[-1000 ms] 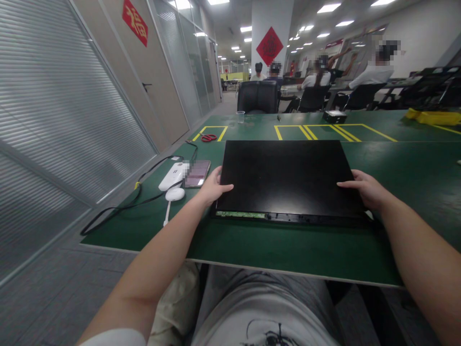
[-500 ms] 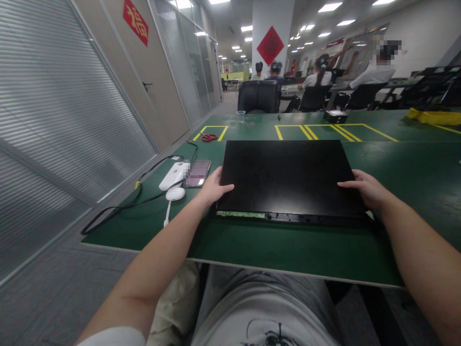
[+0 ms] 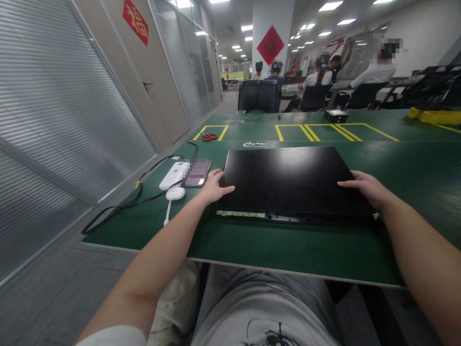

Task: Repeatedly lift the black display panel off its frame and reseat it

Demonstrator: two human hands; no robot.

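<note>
A flat black panel rests on the green table in front of me, with a strip of green circuit board showing along its near edge. My left hand grips its left edge, thumb on top. My right hand grips its right edge the same way. The panel lies low and nearly flat against the table.
A phone, a white power strip and a white puck with cables lie left of the panel. Red scissors, small metal parts, a cup and a small box sit further back. People sit at desks beyond.
The panel's far edge has come down, so the panel now lies flatter and the small metal parts behind it show. Both hands keep their hold on the edges.
</note>
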